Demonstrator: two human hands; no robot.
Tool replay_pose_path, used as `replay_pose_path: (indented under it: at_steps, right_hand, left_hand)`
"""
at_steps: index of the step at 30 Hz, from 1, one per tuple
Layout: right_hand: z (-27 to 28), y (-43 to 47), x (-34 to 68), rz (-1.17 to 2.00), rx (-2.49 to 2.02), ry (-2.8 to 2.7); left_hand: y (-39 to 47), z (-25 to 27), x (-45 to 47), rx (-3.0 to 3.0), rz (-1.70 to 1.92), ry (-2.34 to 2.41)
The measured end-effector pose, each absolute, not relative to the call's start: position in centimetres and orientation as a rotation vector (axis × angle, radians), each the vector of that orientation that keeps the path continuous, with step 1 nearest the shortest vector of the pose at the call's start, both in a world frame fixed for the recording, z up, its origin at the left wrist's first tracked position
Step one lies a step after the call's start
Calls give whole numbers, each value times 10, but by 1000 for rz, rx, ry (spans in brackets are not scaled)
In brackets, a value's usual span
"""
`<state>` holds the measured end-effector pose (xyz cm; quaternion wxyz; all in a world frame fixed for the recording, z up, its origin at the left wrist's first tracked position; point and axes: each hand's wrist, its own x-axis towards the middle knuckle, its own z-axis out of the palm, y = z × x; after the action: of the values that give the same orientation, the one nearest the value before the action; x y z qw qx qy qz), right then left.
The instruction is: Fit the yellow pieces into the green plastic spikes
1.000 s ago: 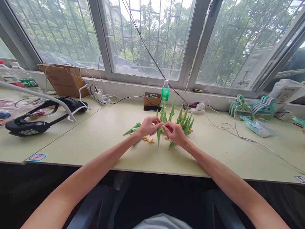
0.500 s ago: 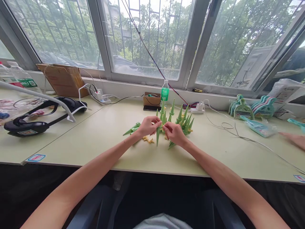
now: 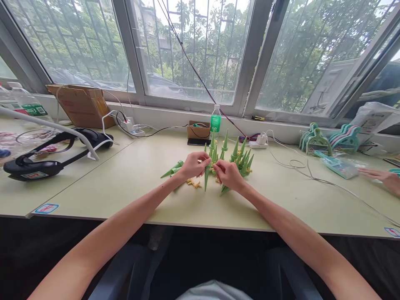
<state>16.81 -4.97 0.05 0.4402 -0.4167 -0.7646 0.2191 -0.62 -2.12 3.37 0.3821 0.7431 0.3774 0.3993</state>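
Near the middle of the table, my left hand (image 3: 195, 165) is closed on a green plastic cone (image 3: 206, 178) whose tip points down. Close beside it, the fingers of my right hand (image 3: 227, 171) are pinched together near the cone's upper end; a small yellow piece seems to be at the fingertips, partly hidden. Behind my hands stand several green cones (image 3: 243, 160) in a cluster, with small yellow parts on some. More green cones (image 3: 172, 169) lie left of my left hand. Loose yellow pieces (image 3: 195, 183) are scattered on the table below my left wrist.
A green-labelled bottle (image 3: 215, 120) and a small cardboard box (image 3: 199, 130) stand at the back. A black headset (image 3: 37, 166) lies left. Hangers (image 3: 317, 141), a cable (image 3: 325, 184) and another person's hand (image 3: 383, 177) are on the right.
My hands keep nearly the same pose around the cone. At the right edge, the other person's hand has come further into view, near the packaged hanger.
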Motion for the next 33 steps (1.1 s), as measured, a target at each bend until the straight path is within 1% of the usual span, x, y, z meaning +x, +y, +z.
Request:
replay_pose_path:
  at_steps: [7, 17, 33]
  right_hand:
    - [1, -49, 168, 526, -1063, -1907]
    - [2, -52, 167, 627, -1081, -1867]
    - [1, -52, 166, 680, -1068, -1849]
  left_hand:
    - [-22, 34, -6, 1896, 1017, 975]
    - [-19, 30, -7, 1923, 1034, 944]
    - [-18, 26, -7, 2015, 1072, 926]
